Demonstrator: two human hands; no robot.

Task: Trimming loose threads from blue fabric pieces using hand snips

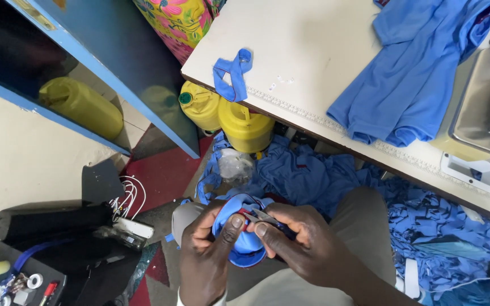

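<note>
Here, I see the left hand (pixel 206 249) pinching a blue fabric piece (pixel 243 235) below the white table (pixel 307 51). The right hand (pixel 296 241) grips small thread snips (pixel 263 216) against that fabric.

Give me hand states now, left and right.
Left hand: closed, gripping the blue garment piece.
Right hand: closed, pinching small thread snips against the same piece.
</note>
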